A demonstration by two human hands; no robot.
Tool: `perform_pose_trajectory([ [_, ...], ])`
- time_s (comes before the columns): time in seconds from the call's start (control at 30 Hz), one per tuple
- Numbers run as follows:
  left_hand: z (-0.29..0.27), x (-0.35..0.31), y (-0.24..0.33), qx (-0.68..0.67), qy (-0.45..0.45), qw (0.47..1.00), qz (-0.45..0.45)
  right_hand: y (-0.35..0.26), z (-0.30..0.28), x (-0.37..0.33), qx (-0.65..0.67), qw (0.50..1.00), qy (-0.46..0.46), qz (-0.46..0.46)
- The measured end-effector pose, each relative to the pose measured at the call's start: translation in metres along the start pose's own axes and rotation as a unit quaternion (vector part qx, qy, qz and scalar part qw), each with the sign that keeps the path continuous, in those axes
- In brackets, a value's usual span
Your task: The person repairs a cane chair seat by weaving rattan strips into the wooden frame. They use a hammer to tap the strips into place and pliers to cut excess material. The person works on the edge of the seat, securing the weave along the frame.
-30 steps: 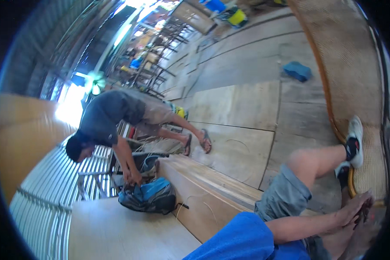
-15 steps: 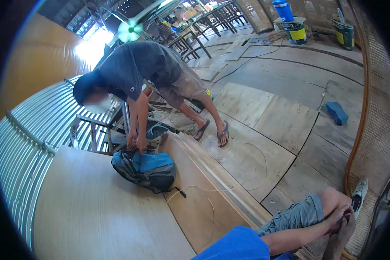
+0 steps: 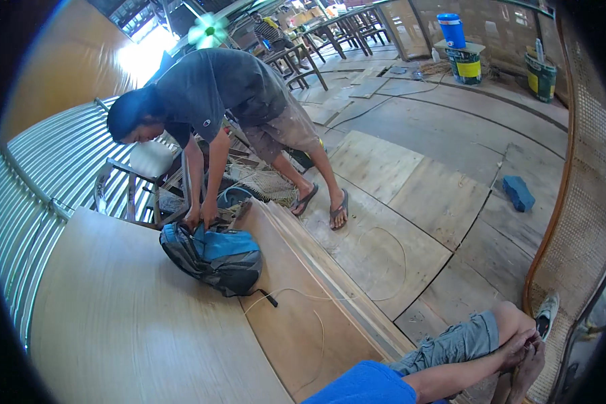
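At the lower right, my left hand (image 3: 516,349) reaches past my bent knee in grey-blue shorts (image 3: 451,341). It meets my right hand (image 3: 529,367), and the fingers of both are closed together beside the lower leg. Whatever they may hold is too small or hidden to make out. Farther off to the left, a co-worker in a dark T-shirt (image 3: 239,84) bends over a blue and grey backpack (image 3: 225,259) lying on wooden panels, both of that person's hands at its top opening.
Stacked wooden sheets (image 3: 148,303) fill the near left. A thin pale strand (image 3: 320,296) trails over them onto the plank floor. A blue object (image 3: 518,193) lies on the floor at right, beside a woven cane panel (image 3: 586,202). A blue water jug (image 3: 451,30) stands on a bucket (image 3: 466,66).
The view has shifted slightly. The co-worker's head has turned, with both hands still at the backpack. My hands stay together beside my leg.
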State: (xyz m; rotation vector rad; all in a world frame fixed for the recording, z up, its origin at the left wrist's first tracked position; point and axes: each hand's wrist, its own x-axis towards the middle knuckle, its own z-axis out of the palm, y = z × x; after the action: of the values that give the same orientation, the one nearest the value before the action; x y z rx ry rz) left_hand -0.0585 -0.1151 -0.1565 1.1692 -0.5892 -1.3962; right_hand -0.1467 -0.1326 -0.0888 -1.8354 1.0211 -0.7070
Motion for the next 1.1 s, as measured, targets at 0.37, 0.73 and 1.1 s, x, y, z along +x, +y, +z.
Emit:
perform_pose_trajectory([
  [0.37,-0.015,-0.004,0.017,0.006,0.001,1.0,0.007,0.036,0.008,0.006,-0.08,0.996,0.044,0.016],
  [0.73,-0.007,-0.01,0.021,-0.007,-0.004,1.0,0.006,0.084,0.004,0.003,-0.037,0.994,0.101,-0.024],
  [1.1,-0.011,-0.007,0.011,-0.022,0.012,1.0,0.009,0.05,-0.009,0.001,-0.155,0.986,0.05,-0.021],
])
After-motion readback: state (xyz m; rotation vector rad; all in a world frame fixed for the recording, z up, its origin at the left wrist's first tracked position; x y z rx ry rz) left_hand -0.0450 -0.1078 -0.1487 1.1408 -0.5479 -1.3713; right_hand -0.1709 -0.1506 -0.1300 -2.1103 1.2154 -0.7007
